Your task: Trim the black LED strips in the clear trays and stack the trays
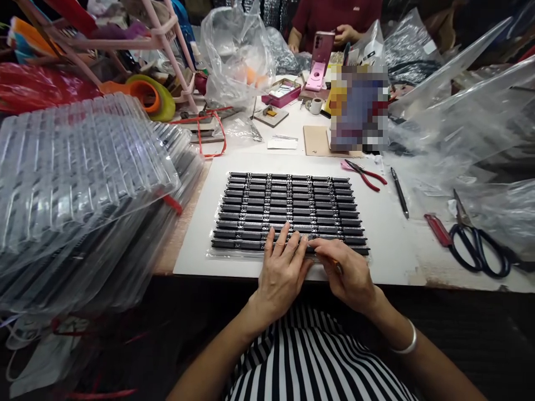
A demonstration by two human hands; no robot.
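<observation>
Rows of black strips with fine silvery pins (288,200) lie in a clear plastic tray (234,254) on a white board (194,245). My left hand (282,262) rests on the nearest rows, palm down with fingers spread. Close beside it, at the tray's front edge, my right hand (346,273) is closed around a thin tool with an orange-brown end (336,266). The tool's tip is at the front strips near my left fingers; its exact kind is hidden by my grip.
Clear plastic trays (83,156) are stacked at left. Red-handled pliers (370,177), a black pen (400,192), a red-handled cutter (438,229) and dark-handled scissors (476,245) lie at right. A phone (322,50) stands at the back, before another person (338,19).
</observation>
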